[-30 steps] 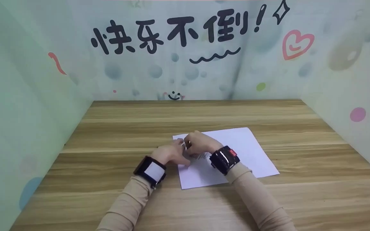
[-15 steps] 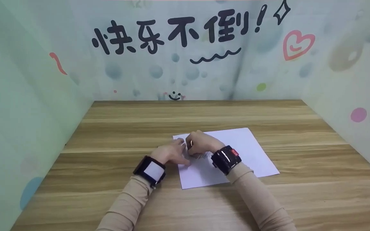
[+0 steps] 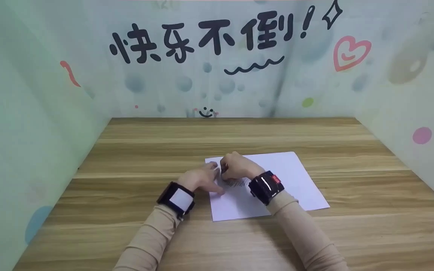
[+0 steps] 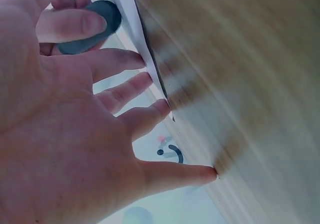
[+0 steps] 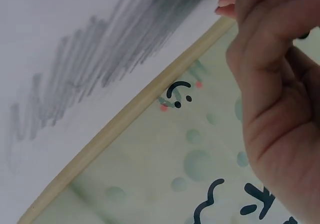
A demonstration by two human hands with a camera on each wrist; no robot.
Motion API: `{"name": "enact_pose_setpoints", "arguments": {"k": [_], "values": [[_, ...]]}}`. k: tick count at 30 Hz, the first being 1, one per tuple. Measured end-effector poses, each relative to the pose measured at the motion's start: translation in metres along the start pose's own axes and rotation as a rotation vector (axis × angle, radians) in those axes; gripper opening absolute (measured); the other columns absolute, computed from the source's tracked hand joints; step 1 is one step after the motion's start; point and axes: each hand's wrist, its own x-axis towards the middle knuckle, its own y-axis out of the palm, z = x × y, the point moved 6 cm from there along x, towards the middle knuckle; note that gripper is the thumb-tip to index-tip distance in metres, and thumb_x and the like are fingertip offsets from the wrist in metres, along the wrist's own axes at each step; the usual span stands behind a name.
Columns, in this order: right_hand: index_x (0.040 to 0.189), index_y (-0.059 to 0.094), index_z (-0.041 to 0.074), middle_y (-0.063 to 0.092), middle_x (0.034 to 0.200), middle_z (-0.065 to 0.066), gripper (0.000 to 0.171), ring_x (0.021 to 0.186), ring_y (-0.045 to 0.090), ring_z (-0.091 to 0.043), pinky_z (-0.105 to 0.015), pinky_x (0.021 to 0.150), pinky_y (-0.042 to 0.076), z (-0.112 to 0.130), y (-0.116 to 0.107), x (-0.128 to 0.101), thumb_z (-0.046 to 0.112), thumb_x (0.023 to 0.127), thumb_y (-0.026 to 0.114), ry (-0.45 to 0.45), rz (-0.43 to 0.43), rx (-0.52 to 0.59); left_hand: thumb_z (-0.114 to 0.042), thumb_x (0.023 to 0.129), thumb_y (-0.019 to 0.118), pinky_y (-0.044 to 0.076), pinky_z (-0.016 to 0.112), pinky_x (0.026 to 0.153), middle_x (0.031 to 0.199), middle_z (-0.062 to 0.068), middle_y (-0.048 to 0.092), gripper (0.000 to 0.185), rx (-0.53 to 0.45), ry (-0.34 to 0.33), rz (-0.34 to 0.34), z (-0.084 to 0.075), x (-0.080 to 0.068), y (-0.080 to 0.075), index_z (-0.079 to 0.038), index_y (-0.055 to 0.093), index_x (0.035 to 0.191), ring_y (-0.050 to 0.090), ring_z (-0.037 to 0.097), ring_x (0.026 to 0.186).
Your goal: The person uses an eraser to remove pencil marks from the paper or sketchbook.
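Observation:
A white sheet of paper [image 3: 296, 180] lies on the wooden table [image 3: 239, 135], with a grey pencil scribble [image 5: 100, 69] near its left part. My left hand [image 3: 211, 178] lies flat with fingers spread [image 4: 125, 92], pressing the sheet's left edge [image 4: 150, 64]. My right hand [image 3: 226, 170] is curled over the scribble [image 3: 236, 183] and pinches a dark grey oval eraser [image 4: 90, 27] close to the left fingers. In the head view the eraser is hidden by the right hand.
Pale decorated walls [image 3: 32, 113] close in the table on the left, back and right. Bare wood [image 3: 371, 180] surrounds the sheet. Both wrists wear black bands [image 3: 266, 187].
The right hand has shifted very slightly to the right over the scribble. The left hand stays pressed on the paper.

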Motion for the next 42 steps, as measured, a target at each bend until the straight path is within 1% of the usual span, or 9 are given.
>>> {"name": "enact_pose_setpoints", "arguments": {"k": [4, 10, 15, 21, 23, 29, 32, 37, 42], "values": [[0.074, 0.069, 0.005, 0.064, 0.066, 0.0, 0.008, 0.057, 0.051, -0.007, -0.017, 0.051, 0.041, -0.0004, 0.0015, 0.0002, 0.01, 0.068, 0.068, 0.009, 0.017, 0.0, -0.04, 0.078, 0.062, 0.034, 0.039, 0.108, 0.15, 0.01, 0.025, 0.076, -0.013, 0.001, -0.001, -0.0003, -0.0012, 0.0003, -0.003, 0.037, 0.139, 0.032, 0.028, 0.135], [0.076, 0.069, 0.005, 0.067, 0.068, -0.003, 0.009, 0.056, 0.052, -0.007, -0.016, 0.051, 0.042, 0.001, -0.0001, -0.0002, 0.011, 0.069, 0.068, -0.001, 0.011, 0.006, -0.041, 0.078, 0.062, 0.033, 0.039, 0.109, 0.15, 0.01, 0.025, 0.078, -0.024, -0.013, -0.004, 0.0017, -0.003, -0.0004, -0.003, 0.035, 0.14, 0.03, 0.028, 0.136], [0.075, 0.069, 0.004, 0.067, 0.068, -0.004, 0.009, 0.055, 0.052, -0.007, -0.015, 0.05, 0.041, 0.0002, -0.001, 0.0009, 0.01, 0.069, 0.069, -0.006, -0.019, 0.017, -0.042, 0.078, 0.063, 0.032, 0.04, 0.109, 0.151, 0.009, 0.024, 0.079, -0.03, -0.012, 0.004, 0.0014, -0.0033, -0.0006, -0.004, 0.033, 0.141, 0.029, 0.028, 0.137], [0.074, 0.068, 0.004, 0.067, 0.068, -0.004, 0.008, 0.056, 0.052, -0.008, -0.016, 0.051, 0.042, 0.0, -0.0021, 0.0011, 0.008, 0.068, 0.067, -0.005, -0.024, 0.003, -0.042, 0.078, 0.063, 0.032, 0.04, 0.109, 0.152, 0.009, 0.022, 0.079, -0.04, -0.009, 0.005, 0.0006, -0.0016, -0.0015, -0.004, 0.034, 0.141, 0.03, 0.028, 0.137], [0.074, 0.068, 0.004, 0.065, 0.066, -0.002, 0.007, 0.055, 0.05, -0.007, -0.016, 0.05, 0.041, 0.0005, -0.0027, 0.0013, 0.007, 0.068, 0.067, -0.015, -0.037, 0.002, -0.042, 0.078, 0.063, 0.032, 0.04, 0.109, 0.152, 0.008, 0.022, 0.079, -0.043, -0.014, 0.008, 0.0007, -0.0018, -0.0017, -0.004, 0.033, 0.141, 0.029, 0.028, 0.137], [0.071, 0.068, 0.004, 0.058, 0.058, 0.004, 0.006, 0.051, 0.048, -0.006, -0.016, 0.047, 0.039, 0.0003, -0.0006, 0.0008, 0.007, 0.066, 0.066, -0.004, 0.004, 0.031, -0.041, 0.077, 0.063, 0.034, 0.04, 0.108, 0.152, 0.007, 0.022, 0.079, -0.029, -0.023, 0.008, 0.0012, -0.0034, -0.0016, -0.005, 0.034, 0.141, 0.03, 0.026, 0.137], [0.071, 0.068, 0.004, 0.059, 0.06, 0.004, 0.006, 0.052, 0.049, -0.006, -0.015, 0.048, 0.039, 0.0017, -0.0012, 0.0004, 0.007, 0.066, 0.066, -0.016, -0.004, 0.019, -0.042, 0.077, 0.064, 0.035, 0.041, 0.107, 0.151, 0.006, 0.023, 0.079, -0.022, -0.025, 0.008, 0.0008, -0.0033, -0.0014, -0.006, 0.035, 0.141, 0.031, 0.026, 0.136], [0.071, 0.068, 0.005, 0.058, 0.06, 0.005, 0.005, 0.053, 0.05, -0.006, -0.016, 0.048, 0.04, 0.001, 0.0011, -0.0005, 0.008, 0.068, 0.067, 0.009, 0.03, 0.02, -0.043, 0.076, 0.064, 0.038, 0.044, 0.104, 0.151, 0.005, 0.024, 0.075, -0.027, -0.017, 0.006, -0.0006, -0.0018, -0.0005, -0.007, 0.041, 0.137, 0.035, 0.027, 0.133], [0.071, 0.068, 0.005, 0.061, 0.061, 0.002, 0.005, 0.052, 0.05, -0.006, -0.016, 0.048, 0.041, 0.0011, 0.0024, -0.0003, 0.008, 0.067, 0.066, -0.004, 0.036, 0.018, -0.043, 0.076, 0.064, 0.038, 0.044, 0.104, 0.151, 0.005, 0.025, 0.073, -0.024, -0.024, -0.004, -0.0009, -0.001, -0.0005, -0.008, 0.042, 0.137, 0.035, 0.027, 0.133]]}}
